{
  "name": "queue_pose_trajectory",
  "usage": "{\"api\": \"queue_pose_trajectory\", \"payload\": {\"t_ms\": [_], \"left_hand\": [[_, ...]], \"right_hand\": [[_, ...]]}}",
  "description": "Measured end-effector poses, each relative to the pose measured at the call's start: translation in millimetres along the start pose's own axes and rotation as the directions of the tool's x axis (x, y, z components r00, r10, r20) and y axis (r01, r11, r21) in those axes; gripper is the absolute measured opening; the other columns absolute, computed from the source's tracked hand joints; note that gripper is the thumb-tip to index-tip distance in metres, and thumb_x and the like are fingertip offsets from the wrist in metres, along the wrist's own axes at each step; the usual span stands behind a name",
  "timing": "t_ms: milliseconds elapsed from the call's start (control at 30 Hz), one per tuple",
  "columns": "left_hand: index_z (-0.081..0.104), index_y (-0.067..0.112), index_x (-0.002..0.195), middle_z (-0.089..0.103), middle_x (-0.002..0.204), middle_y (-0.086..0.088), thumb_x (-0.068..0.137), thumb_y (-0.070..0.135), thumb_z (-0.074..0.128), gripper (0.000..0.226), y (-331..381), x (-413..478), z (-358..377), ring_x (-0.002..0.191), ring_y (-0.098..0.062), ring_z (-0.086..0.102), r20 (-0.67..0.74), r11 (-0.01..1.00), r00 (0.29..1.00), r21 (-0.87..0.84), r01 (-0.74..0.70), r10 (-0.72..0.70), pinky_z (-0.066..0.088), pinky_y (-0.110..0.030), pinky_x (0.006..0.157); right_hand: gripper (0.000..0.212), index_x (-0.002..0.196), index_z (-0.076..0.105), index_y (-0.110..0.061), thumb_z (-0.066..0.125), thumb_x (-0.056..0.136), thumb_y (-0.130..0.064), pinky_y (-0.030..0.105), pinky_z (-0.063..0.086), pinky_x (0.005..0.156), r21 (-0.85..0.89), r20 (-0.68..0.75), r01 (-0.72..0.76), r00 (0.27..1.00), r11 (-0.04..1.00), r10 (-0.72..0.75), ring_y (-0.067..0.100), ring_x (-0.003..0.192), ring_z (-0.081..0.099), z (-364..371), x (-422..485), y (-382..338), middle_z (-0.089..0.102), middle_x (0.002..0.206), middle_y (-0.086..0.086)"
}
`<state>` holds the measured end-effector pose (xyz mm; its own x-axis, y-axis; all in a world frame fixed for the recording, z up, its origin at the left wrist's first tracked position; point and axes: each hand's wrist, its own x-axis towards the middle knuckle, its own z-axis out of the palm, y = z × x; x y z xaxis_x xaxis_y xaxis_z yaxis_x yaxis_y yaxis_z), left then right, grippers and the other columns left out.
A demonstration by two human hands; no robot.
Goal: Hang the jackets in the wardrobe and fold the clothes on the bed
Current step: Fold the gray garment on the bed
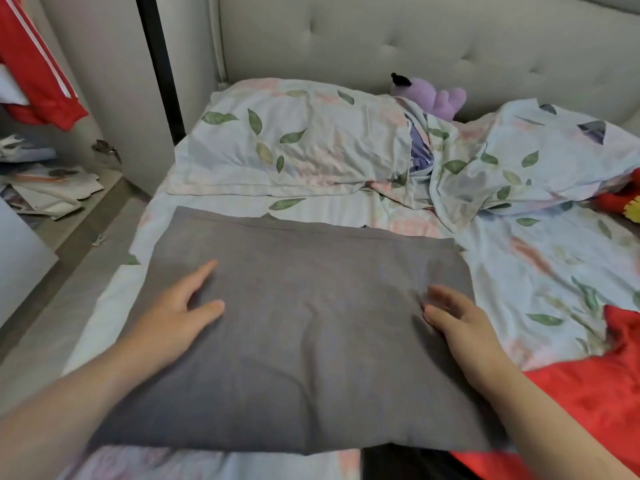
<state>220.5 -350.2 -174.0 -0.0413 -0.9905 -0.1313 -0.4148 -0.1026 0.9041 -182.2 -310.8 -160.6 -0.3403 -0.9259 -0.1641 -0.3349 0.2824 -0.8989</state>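
Grey garment (298, 323) lies folded into a flat rectangle on the bed (554, 271), under both hands. The left hand (183, 306) rests palm-down on its left part, fingers straight and spread with the thumb held out, holding nothing. The right hand (457, 320) rests on the garment's right part close to its edge. Its fingers are stretched forward and slightly blurred, flat on the cloth and not curled round it.

Just to the right of the right hand and forearm, a red garment (588, 393) lies crumpled on the leaf-print sheet. Ahead of both hands, past the grey garment's far edge, lies a pillow (294, 140), and beyond it a purple plush toy (433, 98) leans against the tufted headboard (415, 39). Far ahead and to the left of the left hand, a red jacket (34, 64) with white stripes hangs off the bed.
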Motion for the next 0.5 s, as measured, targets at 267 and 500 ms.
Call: {"api": "queue_pose_trajectory", "payload": {"t_ms": [267,500], "left_hand": [[0.047,0.015,0.143,0.05,0.147,-0.008,0.087,0.062,0.04,0.074,-111.7,-86.0,-52.2,0.136,-0.026,0.045,-0.033,0.712,0.997,0.702,-0.022,0.063,0.036,-0.042,0.11],[0.057,0.007,0.064,0.057,0.044,-0.005,0.074,0.05,0.063,0.044,-98.4,-125.0,-64.4,0.04,-0.027,0.057,-0.254,0.835,0.887,0.313,0.453,-0.386,0.049,-0.036,0.05]], "right_hand": [[0.017,0.086,0.073,-0.022,0.067,0.088,-0.007,0.03,0.042,0.075,-0.26,-0.315,-0.084,0.949,0.962,-0.002,0.015,0.085,0.065,-62.2,-107.5,36.9,0.072,0.089,-0.005],[0.009,0.089,0.071,-0.005,0.065,0.092,-0.011,0.029,0.046,0.06,0.175,-0.226,-0.319,0.908,0.931,0.354,0.02,0.066,0.056,-80.7,-146.0,35.9,0.063,0.066,0.004]]}}
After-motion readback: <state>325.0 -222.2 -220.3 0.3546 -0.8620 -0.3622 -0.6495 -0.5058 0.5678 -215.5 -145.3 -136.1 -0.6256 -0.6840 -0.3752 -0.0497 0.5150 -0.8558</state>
